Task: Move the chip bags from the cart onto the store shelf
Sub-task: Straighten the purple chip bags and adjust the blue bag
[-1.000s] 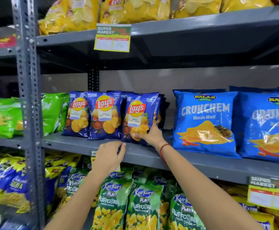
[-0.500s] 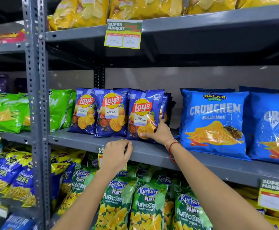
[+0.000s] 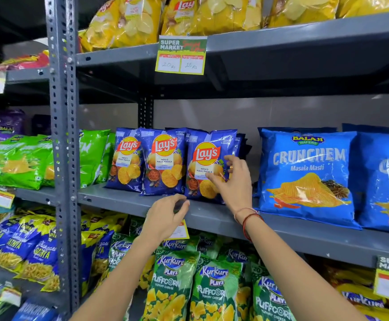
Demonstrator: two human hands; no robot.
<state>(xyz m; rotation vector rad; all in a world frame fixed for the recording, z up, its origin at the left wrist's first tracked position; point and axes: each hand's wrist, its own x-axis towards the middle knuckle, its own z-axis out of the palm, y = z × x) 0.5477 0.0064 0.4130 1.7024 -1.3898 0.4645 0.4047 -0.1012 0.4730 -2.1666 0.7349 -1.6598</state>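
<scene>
Three blue Lay's Magic Masala bags stand upright in a row on the grey middle shelf (image 3: 119, 200): left bag (image 3: 125, 161), middle bag (image 3: 163, 163), right bag (image 3: 202, 163), with more of the same bags behind them. My right hand (image 3: 235, 184) is at the right bag's lower right front, fingers spread, fingertips touching the bag without clasping it. My left hand (image 3: 163, 218) rests lower, its fingers curled over the shelf's front lip just below the middle bag. No cart is in view.
Big blue Crunchem bags (image 3: 304, 174) stand right of the Lay's row with a gap between. Green bags (image 3: 27, 163) lie left, past the grey perforated upright (image 3: 61, 135). Yellow chip bags (image 3: 142, 19) fill the shelf above, Kurkure Puffcorn bags (image 3: 172, 286) the one below.
My right hand has let go of the right Lay's bag's lower edge and risen a little, its fingers spreading. The left hand stays on the shelf lip. The view has shifted slightly.
</scene>
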